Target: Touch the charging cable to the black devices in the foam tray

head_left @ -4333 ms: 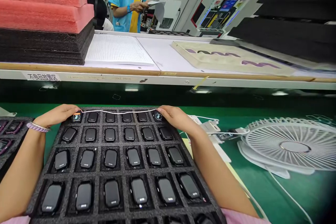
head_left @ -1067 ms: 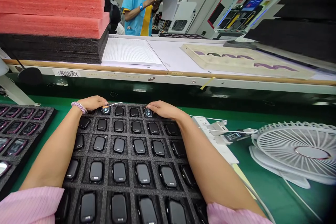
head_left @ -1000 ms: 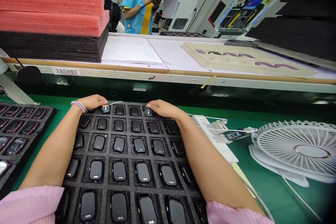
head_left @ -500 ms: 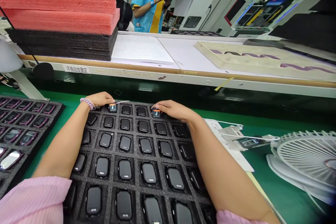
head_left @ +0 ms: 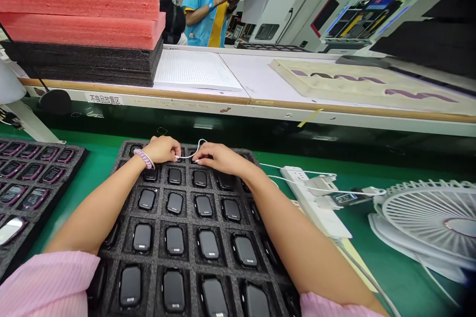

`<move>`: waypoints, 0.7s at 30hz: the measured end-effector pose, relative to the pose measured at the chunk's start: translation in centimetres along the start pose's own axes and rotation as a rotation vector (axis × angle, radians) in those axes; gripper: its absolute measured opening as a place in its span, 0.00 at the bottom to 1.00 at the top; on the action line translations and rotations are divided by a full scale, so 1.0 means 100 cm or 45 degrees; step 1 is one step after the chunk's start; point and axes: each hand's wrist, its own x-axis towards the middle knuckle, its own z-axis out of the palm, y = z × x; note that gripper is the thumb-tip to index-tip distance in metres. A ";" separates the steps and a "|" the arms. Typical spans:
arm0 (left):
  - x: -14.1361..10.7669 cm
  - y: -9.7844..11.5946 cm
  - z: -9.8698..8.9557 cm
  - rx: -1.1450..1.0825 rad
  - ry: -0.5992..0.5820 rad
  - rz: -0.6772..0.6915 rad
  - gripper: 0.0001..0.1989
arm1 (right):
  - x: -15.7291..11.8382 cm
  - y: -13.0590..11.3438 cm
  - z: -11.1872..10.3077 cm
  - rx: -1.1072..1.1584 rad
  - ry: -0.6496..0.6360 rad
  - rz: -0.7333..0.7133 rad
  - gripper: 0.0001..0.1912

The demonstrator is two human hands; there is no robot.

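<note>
Hands meet at the far edge of the foam tray: my left hand and right hand each pinch the thin white cable looped between them. I judge repositioning it underway; next calls for seating both ends.

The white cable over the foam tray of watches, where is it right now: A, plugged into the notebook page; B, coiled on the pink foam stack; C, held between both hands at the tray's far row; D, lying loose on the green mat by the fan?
C: the left hand and right hand meet over the far row of the foam tray, pinching the looped white cable between them.
</note>
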 end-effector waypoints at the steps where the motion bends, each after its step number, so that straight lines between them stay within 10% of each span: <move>1: 0.000 0.002 0.002 0.054 -0.002 0.005 0.04 | 0.001 0.001 0.002 -0.040 -0.006 0.015 0.08; 11: -0.004 0.023 0.015 0.568 0.168 0.138 0.17 | 0.000 0.001 0.004 -0.261 0.010 0.125 0.13; 21: 0.004 -0.020 -0.001 0.026 0.046 0.043 0.19 | -0.004 0.008 0.001 0.155 0.138 0.261 0.15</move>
